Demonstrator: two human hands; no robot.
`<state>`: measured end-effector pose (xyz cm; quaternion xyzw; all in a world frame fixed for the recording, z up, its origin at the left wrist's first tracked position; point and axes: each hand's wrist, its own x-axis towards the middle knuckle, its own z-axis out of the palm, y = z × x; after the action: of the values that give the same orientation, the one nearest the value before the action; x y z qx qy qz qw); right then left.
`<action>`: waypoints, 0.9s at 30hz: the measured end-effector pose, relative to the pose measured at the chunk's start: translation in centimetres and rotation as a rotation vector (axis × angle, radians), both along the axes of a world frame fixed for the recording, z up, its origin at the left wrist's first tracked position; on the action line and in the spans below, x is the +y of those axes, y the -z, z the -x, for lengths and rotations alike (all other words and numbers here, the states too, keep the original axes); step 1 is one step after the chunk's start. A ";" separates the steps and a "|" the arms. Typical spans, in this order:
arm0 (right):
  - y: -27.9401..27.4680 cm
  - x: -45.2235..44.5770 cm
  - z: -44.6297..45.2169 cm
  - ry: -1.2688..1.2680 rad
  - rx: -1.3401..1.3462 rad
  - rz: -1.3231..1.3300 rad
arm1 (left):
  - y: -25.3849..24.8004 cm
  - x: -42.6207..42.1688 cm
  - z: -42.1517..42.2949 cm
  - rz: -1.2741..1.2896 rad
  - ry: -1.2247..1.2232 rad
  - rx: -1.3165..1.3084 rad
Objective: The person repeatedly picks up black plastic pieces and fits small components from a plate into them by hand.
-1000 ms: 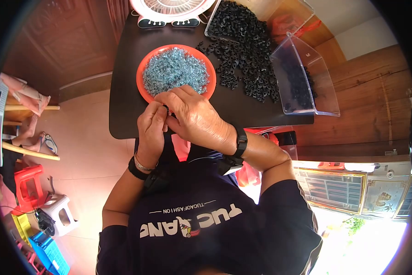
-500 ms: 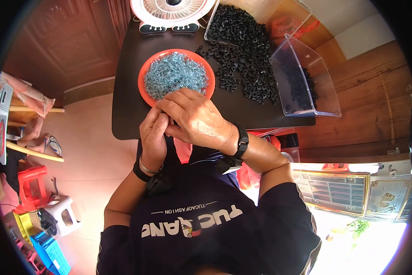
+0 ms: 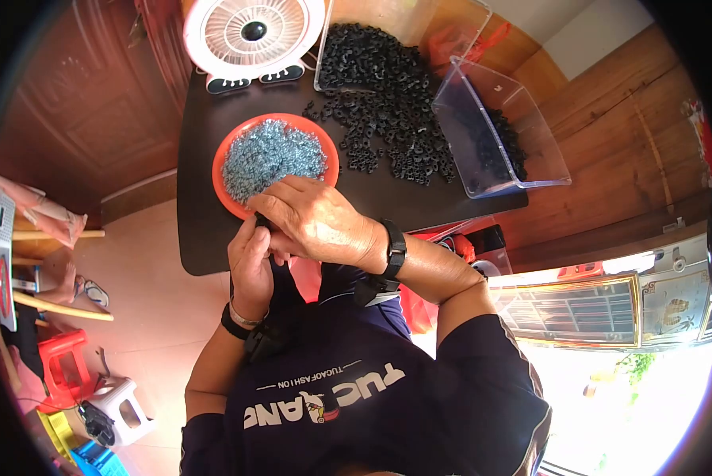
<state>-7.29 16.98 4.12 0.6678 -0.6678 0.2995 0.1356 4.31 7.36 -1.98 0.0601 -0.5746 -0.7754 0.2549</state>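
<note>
My left hand is closed at the near edge of the table, its thumb and fingers pinching a small black plastic part. Over it bends my right hand, fingers curled and tips together beside that part; whatever they grip is hidden. Just beyond both hands sits a round orange-red dish, heaped with small shiny metal pieces that look like screws. To the right of the dish spreads a loose pile of small black plastic parts.
A white fan stands at the table's far left. Clear plastic bins holding black parts lie along the right side of the dark table. Stools and another person's foot are at left.
The camera view has shifted, so the table and dish sit lower and further left. The black part now shows between my fingertips. Both hands stay together by the dish.
</note>
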 end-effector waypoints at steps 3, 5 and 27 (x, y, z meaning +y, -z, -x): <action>-0.1 0.0 0.2 0.031 0.080 -0.013 | -0.2 0.1 0.0 0.021 -0.011 -0.038; 0.2 0.1 0.2 0.045 0.124 -0.017 | 0.8 -0.8 -0.1 0.083 0.013 -0.067; -13.7 15.0 9.6 1.090 0.411 0.031 | -0.9 -5.2 -0.9 0.591 -0.515 0.023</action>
<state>-16.93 32.01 17.81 0.2699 -0.8706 0.0603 0.4068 5.20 2.19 -1.13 0.1176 -0.7365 -0.4876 0.4539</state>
